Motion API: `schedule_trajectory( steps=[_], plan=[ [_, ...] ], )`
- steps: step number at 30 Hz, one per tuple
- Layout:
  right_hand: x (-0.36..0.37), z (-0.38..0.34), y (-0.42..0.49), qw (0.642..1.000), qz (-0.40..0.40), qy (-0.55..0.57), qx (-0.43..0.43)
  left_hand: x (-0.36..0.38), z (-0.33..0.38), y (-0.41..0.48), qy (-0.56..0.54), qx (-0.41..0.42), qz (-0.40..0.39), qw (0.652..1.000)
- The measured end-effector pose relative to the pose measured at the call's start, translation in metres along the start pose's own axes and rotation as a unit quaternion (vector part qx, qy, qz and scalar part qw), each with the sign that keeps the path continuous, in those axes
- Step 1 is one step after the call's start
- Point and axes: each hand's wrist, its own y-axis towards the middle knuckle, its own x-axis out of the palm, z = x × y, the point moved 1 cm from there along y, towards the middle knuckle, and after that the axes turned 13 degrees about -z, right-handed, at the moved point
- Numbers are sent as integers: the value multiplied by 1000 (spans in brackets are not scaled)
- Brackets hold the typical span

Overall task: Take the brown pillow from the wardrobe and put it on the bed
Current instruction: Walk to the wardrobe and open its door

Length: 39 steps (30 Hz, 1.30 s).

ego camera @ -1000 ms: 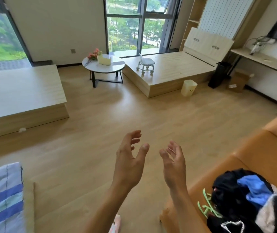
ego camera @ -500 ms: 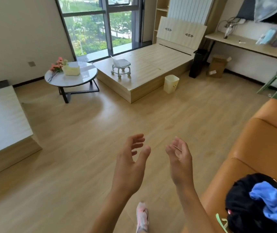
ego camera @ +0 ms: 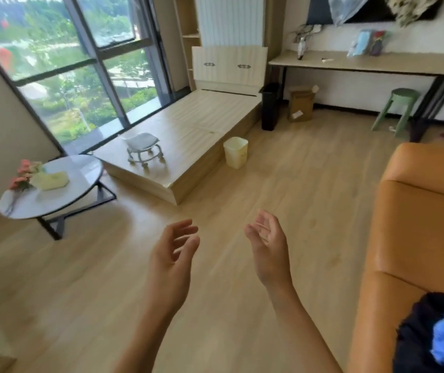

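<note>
My left hand (ego camera: 171, 261) and my right hand (ego camera: 269, 249) are raised side by side over the wooden floor, palms facing each other, fingers apart, nothing in either. A bare wooden bed platform (ego camera: 188, 130) with a headboard lies ahead by the window. No brown pillow and no wardrobe are in view.
A round white table (ego camera: 62, 192) with flowers and a tissue box stands at the left. A small wheeled stool (ego camera: 143, 149) sits on the bed platform, a pale bin (ego camera: 235, 156) beside it. An orange sofa (ego camera: 420, 238) with a pile of clothes (ego camera: 436, 335) fills the right. Desk (ego camera: 363, 63) and green stool (ego camera: 398, 111) at the far wall.
The view has swung to the right: the table and bed platform slid left, and the desk and green stool came into sight. My hands stayed raised and empty.
</note>
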Motion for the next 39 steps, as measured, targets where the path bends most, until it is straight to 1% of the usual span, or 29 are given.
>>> schedule_trajectory(
  steps=[3,7,13,17,24,27,31,35,39],
  plan=[
    [-30,2,37,999,51,-1,7,27,-5,58,-26,-4,-32,999],
    [-76,16,92,991,126,-8,33,75,-13,144,-51,3,-104,993],
    [-127,17,199,977,206,-24,39,140,-15,291,-89,11,-194,977],
    [-162,-4,282,969,243,-20,30,180,2,399,-102,17,-236,966],
    [-231,-31,379,946,324,-22,17,256,40,534,-116,33,-311,943],
    [-262,-26,430,940,340,-22,22,292,38,584,-113,23,-330,937],
    [-305,-12,503,938,346,-18,23,338,37,641,-108,13,-334,936],
    [-356,-3,585,943,331,-6,16,390,46,711,-97,19,-337,936],
    [-417,-18,665,948,319,-7,6,438,71,782,-79,34,-339,937]
  ],
)
